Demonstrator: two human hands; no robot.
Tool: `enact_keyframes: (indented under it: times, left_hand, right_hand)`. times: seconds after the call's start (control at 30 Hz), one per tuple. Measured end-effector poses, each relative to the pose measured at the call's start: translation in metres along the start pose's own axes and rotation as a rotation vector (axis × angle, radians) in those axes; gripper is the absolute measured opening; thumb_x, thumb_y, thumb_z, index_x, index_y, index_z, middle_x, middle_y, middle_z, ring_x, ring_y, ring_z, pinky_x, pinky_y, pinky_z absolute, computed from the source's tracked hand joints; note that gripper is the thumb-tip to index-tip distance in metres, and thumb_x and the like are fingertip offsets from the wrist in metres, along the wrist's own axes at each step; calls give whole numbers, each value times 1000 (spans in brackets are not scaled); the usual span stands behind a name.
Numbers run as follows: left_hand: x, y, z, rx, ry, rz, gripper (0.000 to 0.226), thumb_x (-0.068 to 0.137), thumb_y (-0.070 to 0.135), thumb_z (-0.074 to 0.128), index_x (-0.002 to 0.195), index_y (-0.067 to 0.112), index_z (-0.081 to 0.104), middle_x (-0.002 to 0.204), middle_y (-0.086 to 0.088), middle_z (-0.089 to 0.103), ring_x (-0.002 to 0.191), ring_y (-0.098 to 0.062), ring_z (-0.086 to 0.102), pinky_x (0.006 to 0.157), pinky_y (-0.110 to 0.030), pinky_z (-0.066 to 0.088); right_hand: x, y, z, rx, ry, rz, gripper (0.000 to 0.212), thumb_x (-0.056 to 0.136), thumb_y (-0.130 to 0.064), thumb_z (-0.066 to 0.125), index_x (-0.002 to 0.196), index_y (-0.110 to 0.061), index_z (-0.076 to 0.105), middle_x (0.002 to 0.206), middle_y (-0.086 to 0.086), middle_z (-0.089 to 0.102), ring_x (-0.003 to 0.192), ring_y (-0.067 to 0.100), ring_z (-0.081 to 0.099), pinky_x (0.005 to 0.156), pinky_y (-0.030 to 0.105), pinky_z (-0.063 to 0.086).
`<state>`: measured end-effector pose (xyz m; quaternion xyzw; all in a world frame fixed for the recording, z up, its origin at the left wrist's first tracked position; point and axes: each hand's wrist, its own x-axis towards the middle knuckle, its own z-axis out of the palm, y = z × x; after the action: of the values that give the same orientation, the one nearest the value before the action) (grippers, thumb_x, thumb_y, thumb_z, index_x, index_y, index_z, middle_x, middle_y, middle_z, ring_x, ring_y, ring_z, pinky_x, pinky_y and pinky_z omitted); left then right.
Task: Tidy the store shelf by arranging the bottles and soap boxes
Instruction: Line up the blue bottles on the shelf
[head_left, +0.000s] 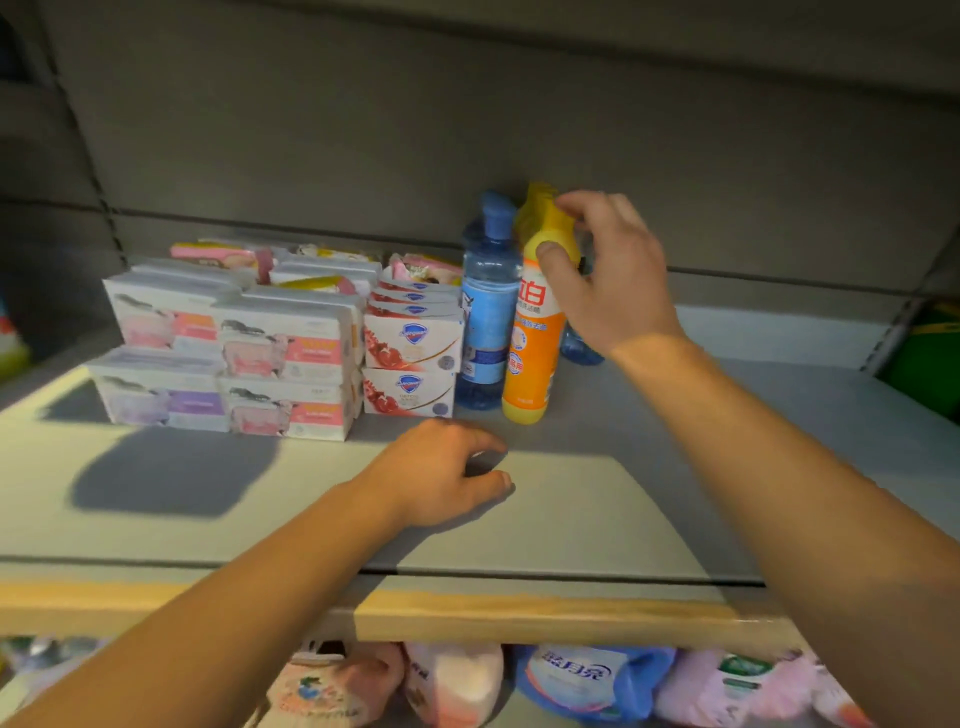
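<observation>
Right hand (605, 270) pinches the orange detergent bottle (535, 332) by its yellow neck, upright beside the blue bottle (488, 306) near the shelf's (571, 499) back edge. Left hand (441, 478) rests loosely curled, holding nothing. I'd keep the base flat and slide it flush against its neighbour.

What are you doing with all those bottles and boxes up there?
A person is tidying a store shelf. The right hand grips the neck of the orange and yellow bottle, which stands upright beside a blue bottle. The left hand rests on the shelf in front, fingers curled, holding nothing that I can see. To the left, the soap boxes sit stacked in rows. Another blue bottle stands partly hidden behind the right hand.
</observation>
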<state>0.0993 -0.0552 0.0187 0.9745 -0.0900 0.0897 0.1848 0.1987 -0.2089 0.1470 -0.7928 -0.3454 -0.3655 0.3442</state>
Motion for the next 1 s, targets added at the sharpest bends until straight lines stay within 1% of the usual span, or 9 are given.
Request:
enact_keyframes:
  times: [0.17,0.27,0.33,0.43,0.53,0.63,0.8,0.93,1.0]
  left_hand:
    - [-41,-39,-28,-77,157,-80,31,90,40,60,115,24,68,103,4,71,96,-17,64,82,-35,51]
    - [-57,-52,-31,-208,300,-193,23,91,35,60,110,28,70,93,8,72,85,-11,65,78,-34,53]
    - [-58,-53,-29,-300,353,-214,21,91,34,61,108,29,71,87,12,71,79,-4,64,76,-27,52]
    - [-55,-55,-28,-418,422,-230,24,90,33,63,112,26,71,93,16,72,85,3,65,75,-10,45]
    - [-53,-58,-27,-451,448,-223,26,89,35,64,113,27,70,98,17,72,88,8,63,74,-3,43]
    - [-53,-59,-24,-447,452,-210,27,89,36,63,114,26,70,100,14,73,89,4,65,79,-13,48]
    - [-52,-57,-22,-408,434,-192,26,89,35,65,112,26,70,97,13,73,86,2,66,81,-24,53]
    - [-44,-47,-27,-400,423,-170,11,89,32,66,95,27,72,73,19,68,73,3,63,65,-16,45]
    - [-33,-40,-27,-442,406,-184,15,89,31,66,100,22,70,82,13,72,75,2,64,67,-16,49]
  right_hand:
    - [22,-28,20,-446,-104,-138,40,90,-36,55,126,-20,61,115,13,64,108,39,53,91,44,39]
    - [37,-33,36,-644,-193,-124,43,91,-40,51,129,-21,57,129,8,60,130,36,42,113,54,24]
    - [45,-34,45,-728,-287,-68,52,94,-44,45,140,-21,45,141,5,52,142,32,26,118,59,6]
    - [46,-37,52,-790,-335,-34,56,97,-44,40,147,-19,36,143,7,49,145,32,20,117,62,-2]
    - [35,-45,50,-788,-223,-62,47,95,-37,50,137,-15,48,134,10,56,136,34,34,116,58,7]
    - [22,-51,40,-683,-96,-48,34,93,-29,56,124,-15,56,122,12,61,117,36,47,100,46,29]
    - [6,-62,31,-463,-182,11,40,97,-29,54,135,-17,52,126,12,59,116,35,49,90,41,42]
    - [4,-68,28,-437,-211,77,40,98,-31,54,137,-20,49,129,10,57,112,36,56,85,40,48]
    - [3,-70,26,-418,-216,100,40,98,-31,54,136,-21,50,130,9,56,113,35,56,85,40,47]
